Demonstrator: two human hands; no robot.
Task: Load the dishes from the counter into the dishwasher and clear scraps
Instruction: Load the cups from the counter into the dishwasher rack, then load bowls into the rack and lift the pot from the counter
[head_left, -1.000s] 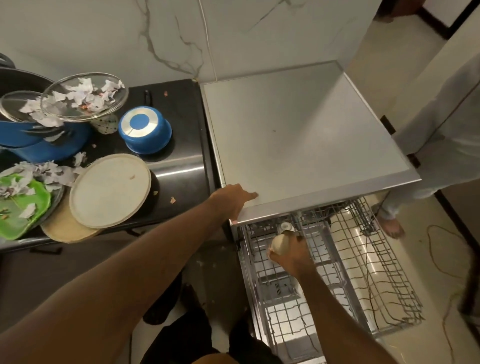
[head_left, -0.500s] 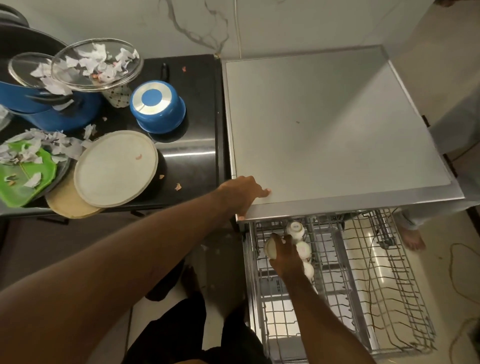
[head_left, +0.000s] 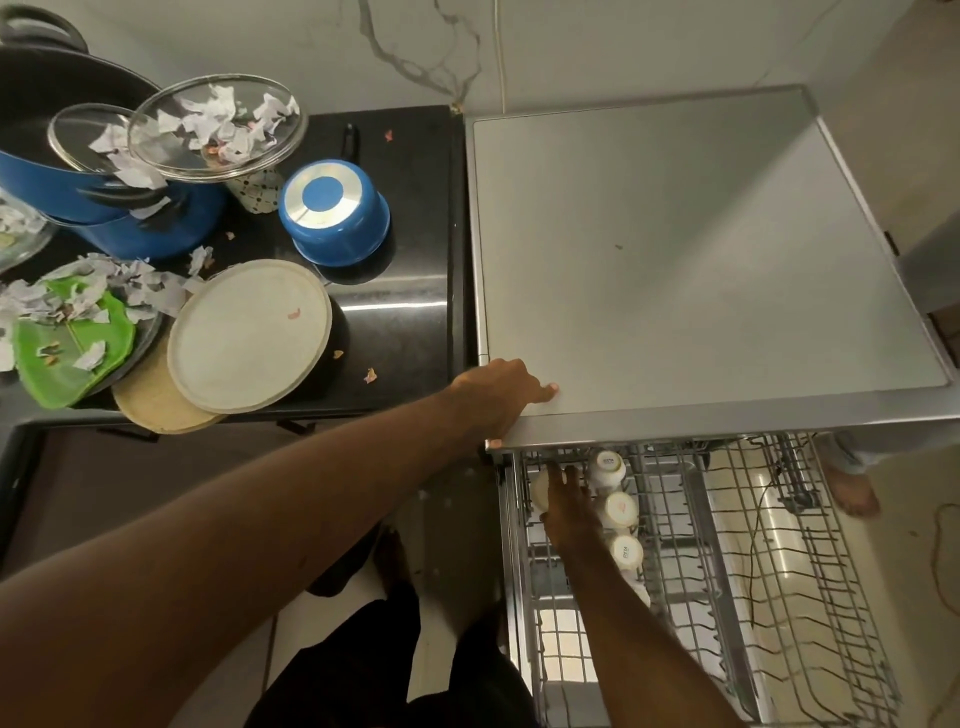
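My left hand grips the front left corner of the steel dishwasher top, thumb on top and fingers curled under the edge. My right hand reaches into the pulled-out wire rack and holds a white cup at the rack's back left corner. Three upturned white cups stand in a row just right of that hand. On the black counter lie a cream plate over a tan plate, a green plate with paper scraps, and an upturned blue pot.
At the counter's back left a large blue pan carries two glass lids strewn with paper scraps. Small scraps dot the counter. Another person's bare foot stands on the floor beyond the rack. A cable runs along the floor at right.
My right hand has carried the white cup down and to the left into the rack's back corner. My left hand has stayed on the dishwasher's corner. The camera has tilted down.
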